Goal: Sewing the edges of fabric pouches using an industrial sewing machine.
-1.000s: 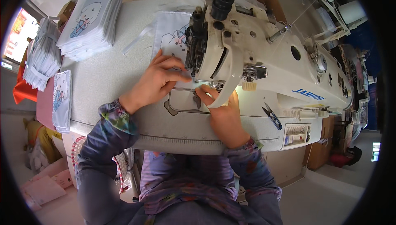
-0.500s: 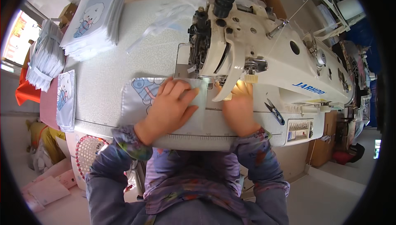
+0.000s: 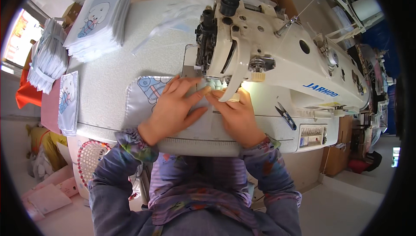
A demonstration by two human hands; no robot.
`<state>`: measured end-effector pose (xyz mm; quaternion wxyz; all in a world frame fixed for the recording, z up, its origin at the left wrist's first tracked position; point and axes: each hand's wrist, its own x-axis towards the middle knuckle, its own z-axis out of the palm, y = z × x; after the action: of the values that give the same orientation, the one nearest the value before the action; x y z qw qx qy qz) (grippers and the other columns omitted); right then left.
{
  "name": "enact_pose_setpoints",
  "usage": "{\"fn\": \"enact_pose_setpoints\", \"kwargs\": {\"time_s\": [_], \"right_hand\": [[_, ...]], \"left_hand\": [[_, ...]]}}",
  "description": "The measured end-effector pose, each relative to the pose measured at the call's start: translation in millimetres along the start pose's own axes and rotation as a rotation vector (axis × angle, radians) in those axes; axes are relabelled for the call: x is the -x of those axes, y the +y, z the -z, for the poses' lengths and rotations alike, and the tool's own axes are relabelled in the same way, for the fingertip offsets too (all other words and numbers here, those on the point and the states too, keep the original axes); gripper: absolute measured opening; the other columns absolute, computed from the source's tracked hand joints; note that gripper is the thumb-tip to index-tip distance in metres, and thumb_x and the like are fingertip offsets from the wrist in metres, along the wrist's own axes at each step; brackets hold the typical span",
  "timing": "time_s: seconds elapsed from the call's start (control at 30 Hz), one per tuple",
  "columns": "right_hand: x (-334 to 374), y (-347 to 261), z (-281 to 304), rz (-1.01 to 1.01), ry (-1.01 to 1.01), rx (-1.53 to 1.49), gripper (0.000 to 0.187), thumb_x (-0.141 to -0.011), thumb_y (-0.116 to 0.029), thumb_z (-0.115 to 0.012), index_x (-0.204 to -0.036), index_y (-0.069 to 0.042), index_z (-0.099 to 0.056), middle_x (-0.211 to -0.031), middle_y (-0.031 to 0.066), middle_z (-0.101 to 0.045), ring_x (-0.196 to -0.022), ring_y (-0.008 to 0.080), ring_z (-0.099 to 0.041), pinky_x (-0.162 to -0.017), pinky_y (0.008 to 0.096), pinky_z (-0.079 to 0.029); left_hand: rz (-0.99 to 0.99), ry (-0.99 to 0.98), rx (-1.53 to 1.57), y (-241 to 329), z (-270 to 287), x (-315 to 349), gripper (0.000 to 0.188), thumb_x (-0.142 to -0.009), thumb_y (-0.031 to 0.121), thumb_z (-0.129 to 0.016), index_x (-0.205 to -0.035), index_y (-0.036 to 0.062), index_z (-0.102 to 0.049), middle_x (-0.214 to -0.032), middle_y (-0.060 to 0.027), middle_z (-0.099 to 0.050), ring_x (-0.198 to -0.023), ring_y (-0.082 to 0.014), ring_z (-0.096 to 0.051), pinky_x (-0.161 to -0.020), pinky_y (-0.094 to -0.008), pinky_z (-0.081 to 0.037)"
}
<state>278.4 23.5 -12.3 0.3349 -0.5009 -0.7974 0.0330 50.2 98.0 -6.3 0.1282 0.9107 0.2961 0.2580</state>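
A white cloth piece with a blue cartoon print (image 3: 141,99) lies flat on the sewing machine bed, its right end under the needle area. My left hand (image 3: 173,108) rests flat on it, fingers stretched toward the needle and thumb spread. Close by, my right hand (image 3: 240,117) reaches in from the right at the cloth's right end. Its thumb side meets my left index fingertip, while the other fingers stretch forward, partly hidden behind the white curved lever (image 3: 235,73). The white sewing machine (image 3: 277,50) stands over both hands, its lamp lighting the spot.
Black thread snips (image 3: 286,117) lie right of my right hand, near a small compartment tray (image 3: 313,136). At far left are a stack of printed cloth pieces (image 3: 97,21), a tied bundle (image 3: 45,58) and one folded printed piece (image 3: 68,101). White strips (image 3: 173,19) lie behind.
My right hand has moved left toward the needle and now meets my left fingertips. My left hand stays on the cloth, its fingers a little nearer the needle.
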Motion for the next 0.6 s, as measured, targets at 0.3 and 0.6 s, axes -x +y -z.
{"fn": "enact_pose_setpoints", "kwargs": {"time_s": [0.3,0.6], "right_hand": [[-1.4,3.7,-4.3,-0.064,-0.064,0.083,0.06,-0.08,0.01,-0.064,-0.136,-0.009,-0.074,-0.139,0.008,-0.071,-0.123,0.0351,-0.065,-0.107,0.0486,-0.047],[-4.1,5.1,-0.3,-0.047,-0.067,0.07,0.057,-0.082,0.008,-0.066,-0.134,-0.013,-0.076,-0.136,0.0076,-0.073,-0.121,0.0336,-0.064,-0.106,0.0491,-0.047]], "left_hand": [[0.012,-0.016,0.103,-5.9,5.0,13.1,0.033,-0.086,0.013,-0.083,-0.119,0.0175,-0.08,-0.126,-0.0069,-0.068,-0.131,-0.0317,-0.064,-0.124,-0.0585,-0.04],[-0.037,-0.082,0.226,-37.2,5.7,-9.2,0.035,-0.08,-0.001,-0.076,-0.107,0.0193,-0.083,-0.123,-0.0037,-0.068,-0.127,-0.0291,-0.065,-0.129,-0.0645,-0.027]]}}
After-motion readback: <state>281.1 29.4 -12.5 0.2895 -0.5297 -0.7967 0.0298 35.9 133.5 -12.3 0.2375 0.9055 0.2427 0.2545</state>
